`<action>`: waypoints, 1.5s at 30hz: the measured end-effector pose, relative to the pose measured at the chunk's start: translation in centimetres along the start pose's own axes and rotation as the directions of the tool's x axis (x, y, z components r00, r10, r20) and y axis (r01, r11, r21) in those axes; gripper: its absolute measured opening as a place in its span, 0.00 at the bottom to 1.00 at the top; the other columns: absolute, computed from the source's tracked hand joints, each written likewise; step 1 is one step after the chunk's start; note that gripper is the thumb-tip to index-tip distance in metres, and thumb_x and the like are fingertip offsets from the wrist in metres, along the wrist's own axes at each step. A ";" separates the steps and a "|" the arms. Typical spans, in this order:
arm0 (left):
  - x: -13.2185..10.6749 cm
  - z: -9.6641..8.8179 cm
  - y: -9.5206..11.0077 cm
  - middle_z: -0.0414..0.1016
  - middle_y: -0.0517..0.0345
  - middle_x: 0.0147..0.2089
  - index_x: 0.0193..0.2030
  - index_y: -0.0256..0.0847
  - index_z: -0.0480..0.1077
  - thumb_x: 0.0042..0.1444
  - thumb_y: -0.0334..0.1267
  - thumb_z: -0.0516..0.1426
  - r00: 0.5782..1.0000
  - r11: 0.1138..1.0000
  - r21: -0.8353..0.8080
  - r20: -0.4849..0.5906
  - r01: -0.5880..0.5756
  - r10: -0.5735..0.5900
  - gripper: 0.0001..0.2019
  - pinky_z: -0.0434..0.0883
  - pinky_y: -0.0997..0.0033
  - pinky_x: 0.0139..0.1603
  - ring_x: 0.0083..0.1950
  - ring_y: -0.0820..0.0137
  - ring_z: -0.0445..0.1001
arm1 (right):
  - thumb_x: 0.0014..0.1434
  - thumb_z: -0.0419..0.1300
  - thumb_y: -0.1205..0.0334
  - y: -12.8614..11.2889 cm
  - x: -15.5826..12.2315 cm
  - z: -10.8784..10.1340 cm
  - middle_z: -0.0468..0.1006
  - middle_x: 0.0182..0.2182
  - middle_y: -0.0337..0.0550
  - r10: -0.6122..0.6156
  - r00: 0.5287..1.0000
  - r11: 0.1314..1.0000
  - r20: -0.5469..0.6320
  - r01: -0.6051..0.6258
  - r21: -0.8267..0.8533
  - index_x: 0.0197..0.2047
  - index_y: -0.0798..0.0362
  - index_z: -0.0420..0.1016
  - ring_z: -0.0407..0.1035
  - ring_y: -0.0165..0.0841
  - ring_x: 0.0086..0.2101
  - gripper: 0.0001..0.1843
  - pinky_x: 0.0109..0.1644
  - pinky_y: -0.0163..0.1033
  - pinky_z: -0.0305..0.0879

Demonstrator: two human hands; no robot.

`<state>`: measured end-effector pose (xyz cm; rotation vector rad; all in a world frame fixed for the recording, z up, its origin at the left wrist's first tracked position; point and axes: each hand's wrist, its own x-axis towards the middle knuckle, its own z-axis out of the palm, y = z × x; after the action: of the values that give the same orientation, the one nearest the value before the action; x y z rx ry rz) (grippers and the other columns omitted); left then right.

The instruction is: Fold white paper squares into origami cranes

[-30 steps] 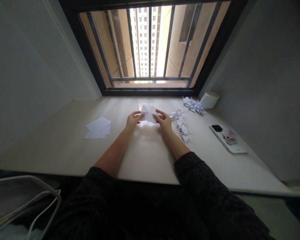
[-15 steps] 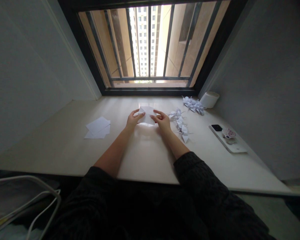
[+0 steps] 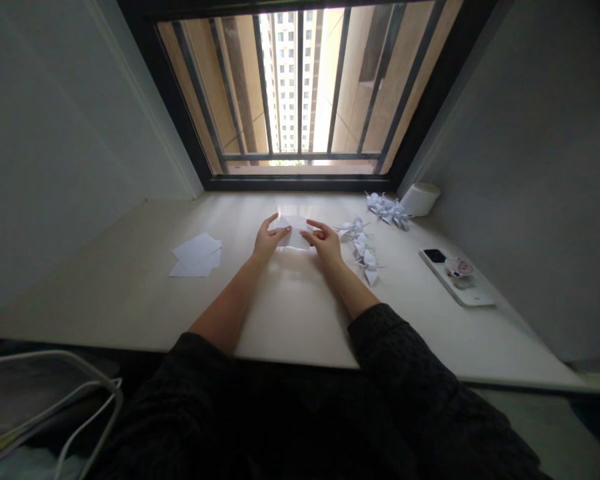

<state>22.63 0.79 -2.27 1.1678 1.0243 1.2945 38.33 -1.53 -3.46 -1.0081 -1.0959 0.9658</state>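
Observation:
Between my two hands is a white sheet of paper (image 3: 294, 237), with creases or folds across it, held just above the pale sill. My left hand (image 3: 267, 240) pinches its left side, thumb on the near face and index finger at the upper edge. On the right side, my right hand (image 3: 325, 241) grips the paper the same way, its thumb pointing inward. Folded white paper cranes (image 3: 364, 253) lie in a row close beside my right hand. Far to the left of my left hand rest several loose white paper sheets (image 3: 197, 255), overlapping.
A second cluster of paper cranes (image 3: 387, 210) lies at the back right, against a white roll (image 3: 420, 200). A phone (image 3: 455, 277) with a round grip lies on the right. The barred window (image 3: 300, 183) closes off the back. White cables (image 3: 95, 380) hang at lower left.
My left index finger has lifted slightly at the paper's upper left edge. Both hands keep their hold, and the paper stays in nearly the same place.

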 end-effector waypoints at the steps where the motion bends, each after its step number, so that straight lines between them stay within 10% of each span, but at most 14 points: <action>1: 0.0 0.0 0.0 0.79 0.52 0.35 0.61 0.38 0.57 0.38 0.45 0.67 1.000 1.000 0.001 0.022 -0.003 0.003 0.42 0.70 0.70 0.40 0.33 0.70 0.76 | 0.38 0.67 0.48 0.0 0.0 0.0 0.62 0.16 0.28 -0.001 1.000 1.000 -0.006 0.001 -0.001 0.45 0.54 0.74 0.55 0.24 0.20 0.31 0.26 0.33 0.57; 10: 0.4 -0.1 -1.2 0.78 0.55 0.32 0.58 0.36 0.65 0.44 0.44 0.63 0.974 0.983 0.145 0.215 -0.108 0.075 0.33 0.66 0.75 0.33 0.30 0.72 0.73 | 0.41 0.65 0.50 0.0 0.1 -0.5 0.60 0.16 0.28 -0.057 0.990 0.998 -0.127 0.055 -0.017 0.44 0.54 0.74 0.54 0.24 0.19 0.27 0.26 0.33 0.55; 25: -0.4 0.3 -0.5 0.79 0.52 0.38 0.37 0.40 0.78 0.41 0.51 0.64 0.993 0.940 0.320 0.051 -0.118 0.108 0.20 0.68 0.70 0.42 0.42 0.62 0.76 | 0.41 0.66 0.53 -0.2 -0.4 0.1 0.75 0.27 0.37 -0.090 0.995 0.987 -0.040 0.084 -0.140 0.46 0.50 0.75 0.63 0.28 0.24 0.26 0.28 0.35 0.62; 34: -0.7 0.6 -0.3 0.79 0.52 0.40 0.45 0.40 0.76 0.44 0.54 0.61 0.965 0.909 0.369 0.239 -0.195 0.110 0.25 0.69 0.68 0.42 0.42 0.64 0.74 | 0.45 0.65 0.55 0.0 -0.3 -0.3 0.78 0.33 0.41 -0.125 0.987 0.964 -0.104 0.096 -0.247 0.45 0.51 0.75 0.69 0.35 0.32 0.23 0.33 0.38 0.65; 45: 0.5 -0.2 -1.6 0.76 0.51 0.41 0.36 0.43 0.78 0.47 0.52 0.61 0.939 0.828 0.445 0.209 -0.340 0.273 0.16 0.69 0.70 0.38 0.43 0.66 0.73 | 0.46 0.63 0.48 0.5 -0.2 0.1 0.77 0.30 0.39 -0.119 0.988 0.967 -0.094 0.094 -0.239 0.46 0.51 0.74 0.66 0.31 0.26 0.25 0.30 0.37 0.64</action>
<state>22.74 1.40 -3.80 1.8397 1.1184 1.2143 38.16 -1.52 -4.00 -1.1657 -1.1799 0.6982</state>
